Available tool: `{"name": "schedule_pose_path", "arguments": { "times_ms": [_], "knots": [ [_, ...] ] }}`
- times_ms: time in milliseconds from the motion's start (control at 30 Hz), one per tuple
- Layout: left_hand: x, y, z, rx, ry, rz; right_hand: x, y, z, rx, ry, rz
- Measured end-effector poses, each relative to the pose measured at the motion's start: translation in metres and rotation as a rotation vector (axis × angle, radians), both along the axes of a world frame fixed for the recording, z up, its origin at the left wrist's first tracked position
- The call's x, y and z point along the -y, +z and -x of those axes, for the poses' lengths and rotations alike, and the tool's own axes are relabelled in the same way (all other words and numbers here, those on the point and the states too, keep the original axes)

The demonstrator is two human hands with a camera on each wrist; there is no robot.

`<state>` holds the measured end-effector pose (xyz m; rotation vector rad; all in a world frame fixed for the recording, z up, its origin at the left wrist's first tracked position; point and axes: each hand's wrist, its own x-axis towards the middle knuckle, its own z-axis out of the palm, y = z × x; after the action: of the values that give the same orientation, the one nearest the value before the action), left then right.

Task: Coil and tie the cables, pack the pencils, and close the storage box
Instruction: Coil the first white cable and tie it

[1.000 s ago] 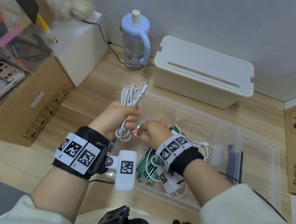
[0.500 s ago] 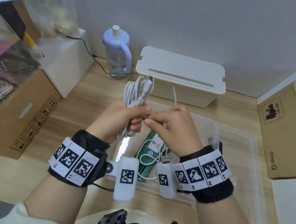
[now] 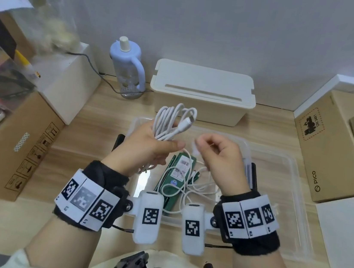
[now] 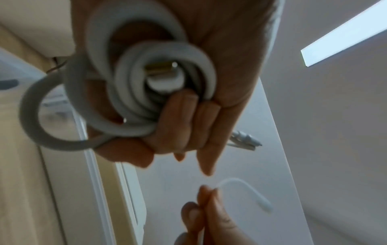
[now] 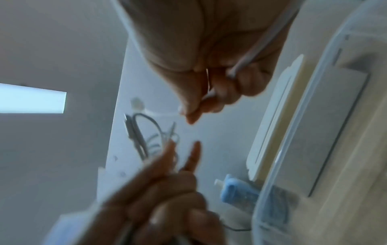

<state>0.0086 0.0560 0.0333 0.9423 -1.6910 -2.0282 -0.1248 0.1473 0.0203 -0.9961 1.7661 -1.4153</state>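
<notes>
Since the frame half a second back, the right hand (image 3: 220, 159) has drawn away from the left hand (image 3: 149, 150), so the two now sit apart at the centre of the head view instead of fingertip to fingertip. The left hand's fingers (image 4: 182, 122) are clenched round the coiled white cable (image 3: 173, 122); the bundle's long axis runs from the lower left up toward the upper right of the head frame, loops fanning out above the fist, and the plug end (image 3: 188, 120) points up and to the right. In the left wrist view the loops (image 4: 130, 92) bulge out of the fist toward the camera. The right hand's thumb and forefinger pinch a thin white tie (image 4: 247, 187), which arcs away from the fingertips; it is blurred, so it may be a twist tie or a short strip. Both hands hover over the clear storage box (image 3: 283, 170), which holds green packs (image 3: 179, 174) and a loose white cable (image 3: 200, 188). Behind it, at upper centre, stand a white lidded box (image 3: 201, 92) and a blue bottle (image 3: 126, 66).
</notes>
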Motion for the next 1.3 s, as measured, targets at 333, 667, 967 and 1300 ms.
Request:
{"name": "schedule_pose_path", "arguments": {
  "times_ms": [333,667,967,1300],
  "knots": [
    [-0.016,0.017,0.019,0.029,-0.329,0.15,0.007,0.011,-0.009,0.285,0.15,0.105],
    [-0.016,0.018,0.016,0.2,-0.497,0.172,0.005,0.009,-0.015,0.305,0.088,0.062],
    [-0.007,0.016,0.009,0.137,-0.397,0.221,0.008,0.012,-0.005,0.345,-0.156,0.169],
    [-0.003,0.006,0.002,-0.064,-0.142,0.126,0.005,0.004,0.015,0.741,-0.174,0.216]
  ]
}}
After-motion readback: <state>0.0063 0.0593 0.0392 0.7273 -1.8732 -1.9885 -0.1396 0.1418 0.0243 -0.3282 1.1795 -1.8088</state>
